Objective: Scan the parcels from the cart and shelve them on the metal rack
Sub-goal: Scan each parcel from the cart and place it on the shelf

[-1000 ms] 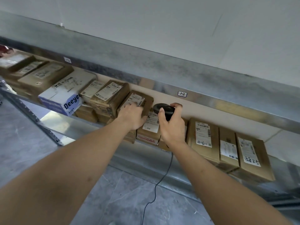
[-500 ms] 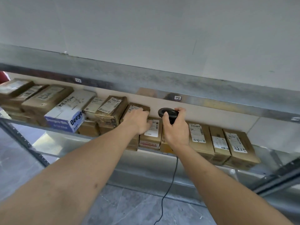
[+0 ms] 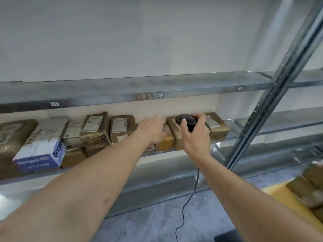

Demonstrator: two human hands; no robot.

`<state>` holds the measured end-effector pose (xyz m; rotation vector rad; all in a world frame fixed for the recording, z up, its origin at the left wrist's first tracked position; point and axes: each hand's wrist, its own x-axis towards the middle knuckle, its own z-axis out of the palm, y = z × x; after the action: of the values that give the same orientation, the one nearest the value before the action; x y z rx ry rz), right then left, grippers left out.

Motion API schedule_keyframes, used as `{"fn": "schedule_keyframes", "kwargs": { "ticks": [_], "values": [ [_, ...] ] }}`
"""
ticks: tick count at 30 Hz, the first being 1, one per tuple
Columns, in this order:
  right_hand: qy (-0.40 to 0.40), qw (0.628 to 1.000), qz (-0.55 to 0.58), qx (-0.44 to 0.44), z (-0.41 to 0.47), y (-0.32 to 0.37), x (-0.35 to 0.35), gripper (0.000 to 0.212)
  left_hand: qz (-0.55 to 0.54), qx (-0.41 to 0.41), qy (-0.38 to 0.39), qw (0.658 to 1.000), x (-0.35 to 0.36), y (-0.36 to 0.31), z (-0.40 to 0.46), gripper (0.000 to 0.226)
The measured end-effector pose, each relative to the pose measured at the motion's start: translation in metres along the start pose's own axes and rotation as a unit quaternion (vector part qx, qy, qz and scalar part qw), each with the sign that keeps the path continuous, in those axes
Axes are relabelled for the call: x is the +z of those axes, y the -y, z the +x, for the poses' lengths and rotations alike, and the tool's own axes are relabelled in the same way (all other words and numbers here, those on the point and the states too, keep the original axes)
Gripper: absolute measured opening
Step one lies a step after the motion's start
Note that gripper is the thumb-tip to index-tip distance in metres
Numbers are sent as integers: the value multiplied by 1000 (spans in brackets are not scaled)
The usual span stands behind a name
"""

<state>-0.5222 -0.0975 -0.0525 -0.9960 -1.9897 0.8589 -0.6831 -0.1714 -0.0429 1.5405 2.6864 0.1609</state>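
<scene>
A row of brown cardboard parcels with white labels lies on a middle shelf of the metal rack. My left hand reaches over the parcels with straight fingers and rests on a small parcel in the row. My right hand grips a black barcode scanner in front of another brown parcel; the scanner's black cable hangs down to the floor.
A white and blue box sits at the left of the shelf. A grey rack upright slants across the right. Brown parcels on a yellow surface show at the lower right. Grey tiled floor lies below.
The view has swung to the right, bringing the rack upright and the yellow surface with parcels into sight. My left hand has slid right along the row. My right hand still holds the scanner.
</scene>
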Motion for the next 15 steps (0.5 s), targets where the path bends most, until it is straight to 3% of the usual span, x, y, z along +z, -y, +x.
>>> {"fn": "schedule_keyframes", "kwargs": {
  "ticks": [15],
  "values": [
    [-193,977,-25,83,-83,-70,-224,35,11,221,11,975,-15,-253,-43,59]
  ]
}}
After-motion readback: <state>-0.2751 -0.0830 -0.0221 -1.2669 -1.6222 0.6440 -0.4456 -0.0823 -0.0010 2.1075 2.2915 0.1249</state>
